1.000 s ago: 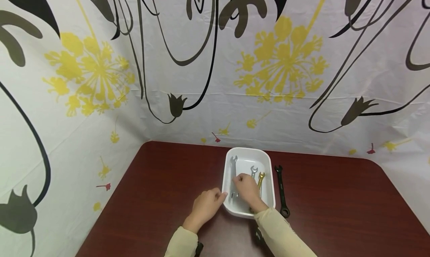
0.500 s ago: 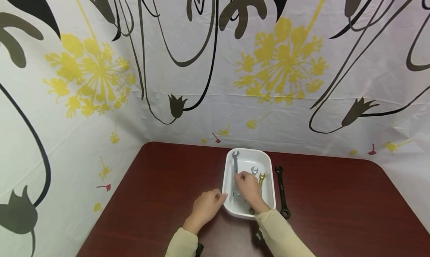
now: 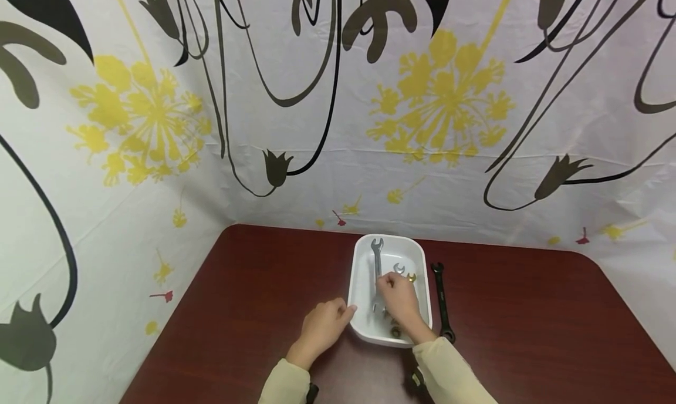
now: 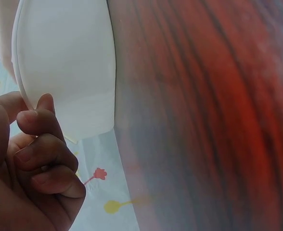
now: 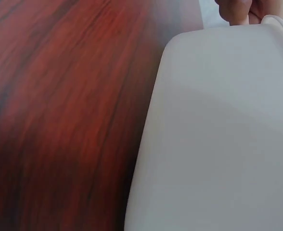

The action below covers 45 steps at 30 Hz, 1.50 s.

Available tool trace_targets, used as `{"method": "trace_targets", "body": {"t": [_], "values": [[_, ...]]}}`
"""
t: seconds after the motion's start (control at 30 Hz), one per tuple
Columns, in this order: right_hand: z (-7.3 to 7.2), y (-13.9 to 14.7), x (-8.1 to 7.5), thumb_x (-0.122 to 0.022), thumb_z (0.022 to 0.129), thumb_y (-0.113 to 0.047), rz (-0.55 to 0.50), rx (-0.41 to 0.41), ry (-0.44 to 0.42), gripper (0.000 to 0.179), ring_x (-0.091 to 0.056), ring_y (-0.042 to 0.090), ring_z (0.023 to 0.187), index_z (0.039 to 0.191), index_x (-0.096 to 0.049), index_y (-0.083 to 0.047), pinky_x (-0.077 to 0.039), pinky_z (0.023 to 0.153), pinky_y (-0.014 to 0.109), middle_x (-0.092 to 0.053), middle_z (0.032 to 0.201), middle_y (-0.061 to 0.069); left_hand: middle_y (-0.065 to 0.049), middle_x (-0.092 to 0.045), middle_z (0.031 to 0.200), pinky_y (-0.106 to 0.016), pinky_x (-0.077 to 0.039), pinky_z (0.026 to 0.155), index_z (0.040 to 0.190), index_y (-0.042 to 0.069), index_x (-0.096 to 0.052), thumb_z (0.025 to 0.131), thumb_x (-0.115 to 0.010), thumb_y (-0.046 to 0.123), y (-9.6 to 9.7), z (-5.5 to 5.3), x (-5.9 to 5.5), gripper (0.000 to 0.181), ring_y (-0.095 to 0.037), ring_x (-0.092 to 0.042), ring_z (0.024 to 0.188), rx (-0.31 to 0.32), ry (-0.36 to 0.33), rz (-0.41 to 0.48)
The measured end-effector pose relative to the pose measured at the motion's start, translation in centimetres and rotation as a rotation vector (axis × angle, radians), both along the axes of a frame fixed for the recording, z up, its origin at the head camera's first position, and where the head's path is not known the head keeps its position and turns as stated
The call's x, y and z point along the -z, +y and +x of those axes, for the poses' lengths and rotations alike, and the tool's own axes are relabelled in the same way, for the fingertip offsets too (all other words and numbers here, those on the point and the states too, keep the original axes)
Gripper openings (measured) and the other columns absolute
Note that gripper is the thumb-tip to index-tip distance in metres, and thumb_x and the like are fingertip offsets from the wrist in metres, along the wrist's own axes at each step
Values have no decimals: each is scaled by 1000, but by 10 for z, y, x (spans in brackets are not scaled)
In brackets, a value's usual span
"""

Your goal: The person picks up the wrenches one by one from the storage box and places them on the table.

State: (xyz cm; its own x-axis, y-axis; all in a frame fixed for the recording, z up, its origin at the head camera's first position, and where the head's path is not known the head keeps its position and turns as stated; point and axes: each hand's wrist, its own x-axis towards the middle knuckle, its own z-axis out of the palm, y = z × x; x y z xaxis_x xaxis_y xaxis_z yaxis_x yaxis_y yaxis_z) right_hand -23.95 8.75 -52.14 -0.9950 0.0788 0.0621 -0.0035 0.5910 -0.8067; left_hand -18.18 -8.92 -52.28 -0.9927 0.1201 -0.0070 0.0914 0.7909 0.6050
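A white plastic tray (image 3: 369, 329) stands on the table, and my left hand (image 3: 323, 326) pinches its left rim between thumb and forefinger. The left wrist view has that hand (image 4: 45, 166) at the edge of the tray wall (image 4: 67, 62), other fingers curled. Inside the tray my right hand (image 3: 399, 298) grips a silver wrench (image 3: 377, 260), its open end pointing to the far side. Beside that hand lie a smaller silver wrench (image 3: 399, 269) and a gold wrench (image 3: 411, 278), both partly covered by it. The right wrist view holds mostly the tray's outer wall (image 5: 218, 125).
A black wrench (image 3: 442, 304) lies on the table just right of the tray. The dark red-brown table (image 3: 274, 275) reaches out on both sides. A white patterned cloth (image 3: 317, 187) hangs along its back and left edges.
My right hand has shifted right inside the tray, carrying the silver wrench toward the other two and covering more of the gold one. The left hand stays at the rim.
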Motion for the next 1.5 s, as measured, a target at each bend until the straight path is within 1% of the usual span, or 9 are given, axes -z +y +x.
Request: {"method": "trace_targets", "body": {"t": [0.07, 0.13, 0.3, 0.4, 0.6, 0.97, 1.23, 1.3, 1.5], "values": [[1, 2, 0, -55, 88, -16, -3, 6, 9, 18, -45, 11, 56, 80, -66, -4, -36, 52, 24, -59, 66, 3, 10, -37, 55, -26, -31, 48, 77, 17, -58, 96, -54, 42, -1, 0, 0, 31, -6, -36, 50, 1, -1, -2], [2, 5, -3, -55, 88, -16, -8, 11, -1, 18, -45, 11, 57, 81, -67, -4, -36, 52, 24, -58, 66, 2, 9, -37, 55, -26, -31, 48, 77, 17, -58, 96, -54, 43, -2, 1, 0, 32, -6, -36, 50, 3, -2, -5], [5, 14, -17, -55, 88, -14, -38, 4, -2, 17, -43, 10, 57, 80, -66, -3, -34, 51, 23, -54, 63, 0, 9, -37, 56, -25, -31, 49, 79, 17, -59, 96, -53, 43, -3, -1, 0, 31, -6, -36, 51, 2, 1, -8], [7, 20, -24, -55, 88, -12, -51, 3, 13, 17, -41, 9, 55, 78, -65, -3, -33, 50, 22, -50, 60, -3, 10, -36, 56, -25, -31, 49, 78, 18, -58, 96, -53, 42, -3, -2, 1, 31, -6, -35, 51, 0, 14, -8], [8, 33, -29, -56, 88, -13, -16, 2, 41, 17, -41, 9, 54, 77, -66, -3, -33, 49, 23, -49, 58, -3, 10, -35, 56, -25, -30, 48, 77, 18, -56, 96, -53, 42, -2, -3, 0, 31, -6, -34, 50, -8, 19, -9], [11, 63, -25, -54, 92, -14, -1, 18, 10, 20, -43, 8, 54, 91, -70, -1, -36, 51, 24, -52, 61, -3, 9, -37, 55, -25, -30, 49, 79, 16, -58, 96, -54, 40, -1, -2, -1, 30, -7, -35, 50, -16, -5, -4], [16, 88, -18, -53, 93, -15, 8, 51, -5, 21, -39, 9, 52, 89, -69, -2, -34, 51, 24, -47, 59, -4, 9, -39, 56, -25, -31, 50, 81, 16, -60, 96, -53, 41, 1, 0, 1, 30, -7, -37, 51, -15, -15, 5], [18, 95, -16, -53, 94, -15, 5, 60, -10, 22, -38, 8, 51, 91, -69, -2, -34, 50, 25, -46, 58, -5, 9, -39, 56, -25, -31, 49, 81, 16, -60, 96, -53, 41, 2, 0, 1, 31, -7, -37, 51, -12, -18, 11], [22, 114, -12, -54, 95, -20, -8, 70, -4, 25, -39, 5, 51, 90, -69, -1, -34, 51, 24, -45, 57, -7, 8, -39, 57, -25, -31, 50, 83, 15, -61, 96, -54, 41, 1, 0, 1, 30, -7, -37, 52, -11, -24, 13]]}}
